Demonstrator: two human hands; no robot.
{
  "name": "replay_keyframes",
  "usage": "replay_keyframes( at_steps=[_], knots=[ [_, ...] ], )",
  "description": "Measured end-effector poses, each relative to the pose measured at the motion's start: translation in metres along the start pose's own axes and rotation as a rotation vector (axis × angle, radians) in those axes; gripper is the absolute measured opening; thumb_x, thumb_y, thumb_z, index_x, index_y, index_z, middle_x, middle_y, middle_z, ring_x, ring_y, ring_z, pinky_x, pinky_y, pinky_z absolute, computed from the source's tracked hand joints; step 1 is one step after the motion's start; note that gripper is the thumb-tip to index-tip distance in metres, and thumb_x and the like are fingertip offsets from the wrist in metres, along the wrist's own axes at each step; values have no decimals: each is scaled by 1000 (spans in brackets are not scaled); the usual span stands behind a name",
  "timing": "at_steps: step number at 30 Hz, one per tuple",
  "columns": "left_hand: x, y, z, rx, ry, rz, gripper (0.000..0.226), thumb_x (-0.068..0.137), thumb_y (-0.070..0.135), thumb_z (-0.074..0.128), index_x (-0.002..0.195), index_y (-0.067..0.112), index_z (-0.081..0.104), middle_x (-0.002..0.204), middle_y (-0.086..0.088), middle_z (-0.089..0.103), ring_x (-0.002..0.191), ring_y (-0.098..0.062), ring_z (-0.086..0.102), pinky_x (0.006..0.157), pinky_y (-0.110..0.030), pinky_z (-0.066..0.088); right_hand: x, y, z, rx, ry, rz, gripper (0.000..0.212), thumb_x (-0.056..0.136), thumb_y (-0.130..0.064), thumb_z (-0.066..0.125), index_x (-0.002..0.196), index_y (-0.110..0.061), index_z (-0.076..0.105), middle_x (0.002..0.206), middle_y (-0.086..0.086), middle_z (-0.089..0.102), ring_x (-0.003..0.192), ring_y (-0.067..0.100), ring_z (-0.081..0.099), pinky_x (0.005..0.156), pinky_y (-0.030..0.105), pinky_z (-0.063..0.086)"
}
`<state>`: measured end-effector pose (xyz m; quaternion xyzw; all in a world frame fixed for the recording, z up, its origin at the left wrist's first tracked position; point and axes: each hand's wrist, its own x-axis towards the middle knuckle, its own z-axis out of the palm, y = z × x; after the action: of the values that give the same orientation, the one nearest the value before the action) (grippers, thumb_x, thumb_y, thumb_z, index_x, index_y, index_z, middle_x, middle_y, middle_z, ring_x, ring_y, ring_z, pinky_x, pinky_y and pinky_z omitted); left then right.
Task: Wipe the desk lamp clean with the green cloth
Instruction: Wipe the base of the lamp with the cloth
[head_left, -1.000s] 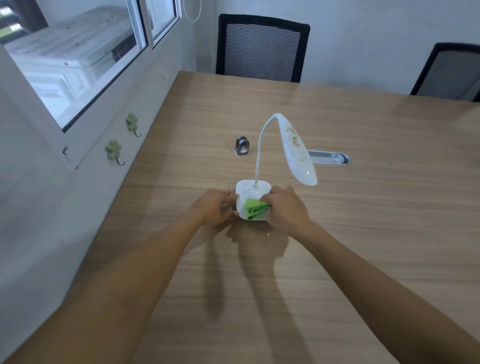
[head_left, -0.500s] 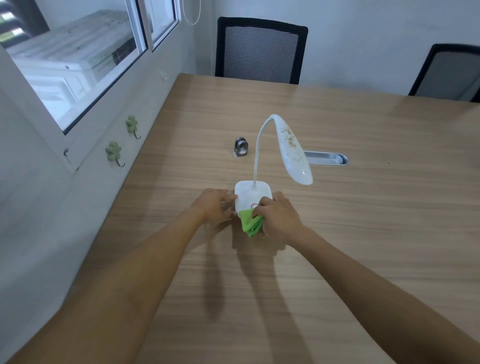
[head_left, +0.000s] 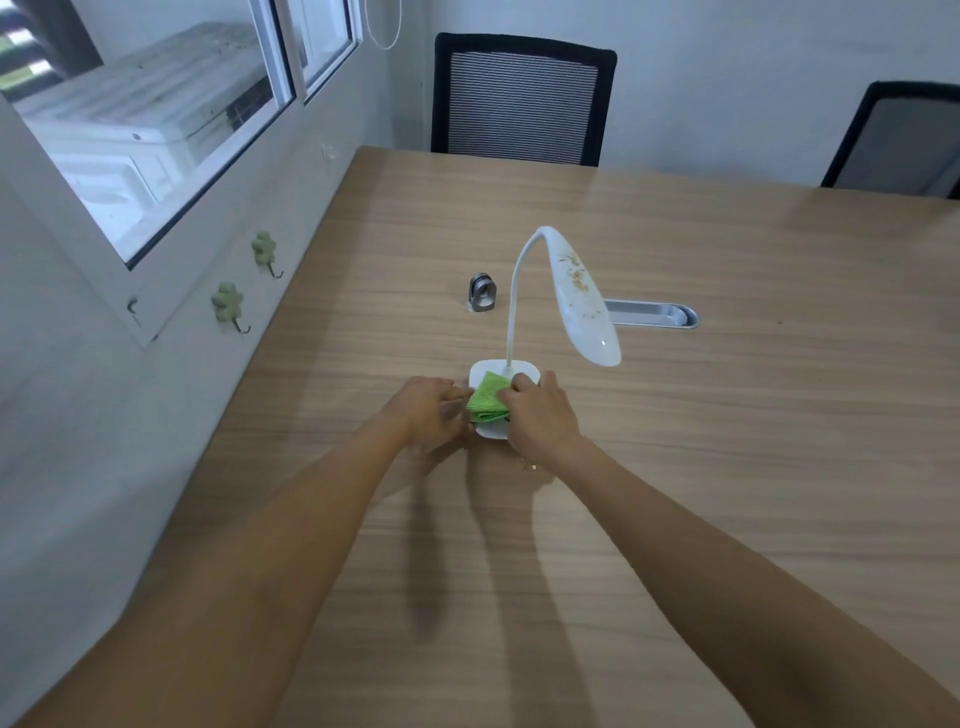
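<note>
The left hand (head_left: 434, 410) is curled against the left edge of the lamp base (head_left: 525, 370), apparently steadying it; whether it truly grips cannot be told. The desk lamp (head_left: 584, 306) stands near the middle of the wooden table (head_left: 727, 467) and is judged light, easily tipped, with a thin bendable neck, so the base is best held. The green cloth (head_left: 487, 399), soft and folded, is pressed onto the base by the closed right hand (head_left: 543, 415). Brown specks are seen on the head. Open tabletop is left to the right and near side; the wall lies well to the left.
</note>
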<state>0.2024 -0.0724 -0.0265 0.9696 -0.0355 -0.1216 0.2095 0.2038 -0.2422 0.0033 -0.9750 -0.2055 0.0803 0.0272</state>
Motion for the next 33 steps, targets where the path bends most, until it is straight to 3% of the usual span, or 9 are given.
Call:
replay_keyframes(
  at_steps=[3, 9, 15, 21, 25, 31, 33],
  knots=[
    [1, 0, 0, -39, 5, -27, 55, 76, 47, 65, 126, 25, 59, 131, -7, 61, 123, -25, 53, 104, -29, 40, -12, 11, -1, 60, -24, 10, 43, 82, -9, 48, 124, -15, 57, 123, 7, 54, 113, 37, 38, 95, 43, 44],
    [-1, 2, -2, -35, -5, -53, 59, 73, 49, 66, 128, 28, 58, 132, -4, 61, 125, -24, 52, 105, -30, 41, 1, 21, -6, 144, 175, 101, 49, 83, 2, 40, 124, -16, 59, 120, 8, 58, 110, 36, 41, 89, 42, 42],
    [-4, 6, -3, -8, -5, -18, 63, 72, 55, 59, 124, 21, 61, 125, -8, 64, 120, -28, 56, 102, -35, 43, -11, 26, 8, 118, 78, 2, 44, 81, -11, 57, 121, -28, 61, 123, 3, 56, 108, 34, 42, 90, 38, 40],
    [-2, 9, -4, 63, -22, -37, 59, 79, 49, 61, 134, 27, 51, 134, -8, 58, 127, -27, 50, 107, -33, 38, -42, 43, 2, 130, 41, -73, 42, 80, -6, 48, 111, -26, 68, 114, 2, 63, 97, 30, 43, 85, 37, 40],
    [-3, 12, -3, 46, -28, -50, 54, 80, 45, 61, 130, 25, 56, 128, -7, 63, 121, -28, 54, 104, -33, 41, -23, 49, -9, 217, 215, 89, 45, 80, -3, 48, 118, -20, 65, 113, 9, 61, 104, 35, 45, 90, 40, 43],
    [-7, 16, 1, 12, 9, -51, 47, 80, 38, 65, 125, 25, 60, 119, -8, 68, 113, -29, 59, 97, -32, 45, -25, 41, 0, 205, 44, 50, 42, 80, -4, 52, 116, -20, 66, 119, 11, 53, 112, 35, 47, 90, 39, 47],
    [-8, 17, 3, -10, 9, -60, 41, 77, 39, 66, 116, 25, 65, 111, -8, 70, 106, -29, 61, 90, -31, 46, -37, 40, -2, 244, 68, 24, 35, 78, -8, 55, 108, -19, 70, 110, 8, 56, 108, 34, 50, 86, 37, 46]
  ],
)
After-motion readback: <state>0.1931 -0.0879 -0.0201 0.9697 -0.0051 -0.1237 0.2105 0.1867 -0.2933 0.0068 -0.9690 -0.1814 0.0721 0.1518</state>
